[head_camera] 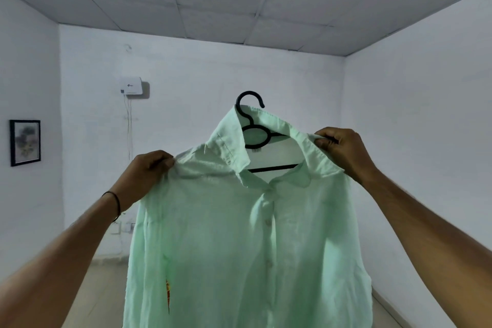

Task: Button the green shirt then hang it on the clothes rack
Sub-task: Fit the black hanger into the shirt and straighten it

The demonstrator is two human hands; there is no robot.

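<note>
White room, no rack visible. Pale-green cotton shirt (239, 234) looks buttoned, on black plastic hanger (250, 114); left hand (149, 170) pinches shoulder mid-frame, right hand (343, 149) pinches collar; hooking next.

— Where's the hanger (250, 125)?
— Inside the shirt (239, 234), hook above the collar.
— The hands?
— Left hand (145, 176) at its left shoulder, right hand (343, 149) at the right. A framed picture (25, 142) is far left.

Green shirt (239, 234), buttoned down the front, sits on a black hanger (254, 128) at frame centre. Left hand (149, 172) pinches one shoulder; right hand (339, 148) grips the collar side, centre right.
</note>
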